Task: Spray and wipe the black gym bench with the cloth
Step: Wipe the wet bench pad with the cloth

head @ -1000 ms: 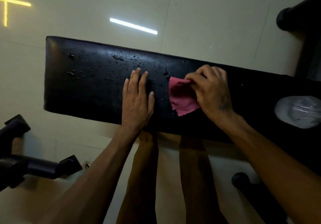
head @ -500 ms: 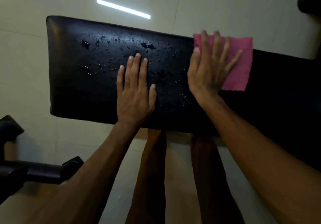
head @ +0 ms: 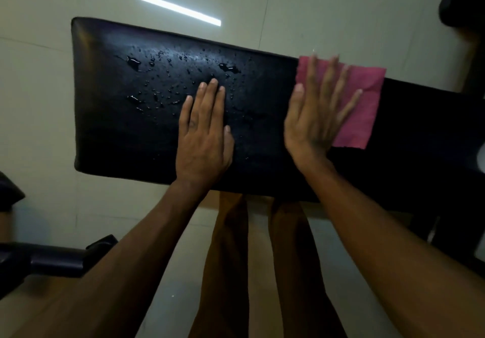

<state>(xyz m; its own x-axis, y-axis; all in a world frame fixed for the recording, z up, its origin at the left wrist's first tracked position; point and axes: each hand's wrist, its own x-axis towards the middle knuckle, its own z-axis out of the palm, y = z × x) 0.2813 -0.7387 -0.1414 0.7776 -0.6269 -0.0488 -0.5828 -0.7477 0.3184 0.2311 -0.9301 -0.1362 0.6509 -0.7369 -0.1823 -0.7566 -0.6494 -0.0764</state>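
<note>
The black gym bench [head: 110, 133] runs across the view from left to right, its left half beaded with water droplets [head: 157, 83]. My left hand [head: 203, 133] lies flat on the bench top near the middle, fingers together, holding nothing. A pink cloth [head: 364, 106] is spread flat on the bench to the right. My right hand [head: 315, 112] presses down on the cloth's left part with fingers spread. The cloth's right part sticks out past my fingers.
Pale tiled floor [head: 315, 9] surrounds the bench, with a bright light strip reflected on it [head: 178, 9]. Black equipment parts sit at lower left [head: 52, 259] and top right [head: 462, 7]. My bare legs [head: 262, 272] stand against the bench's near edge.
My right hand has opened the bunched cloth out flat and carried it right and toward the far edge, then slid slightly nearer. My left hand has stayed pressed on the bench.
</note>
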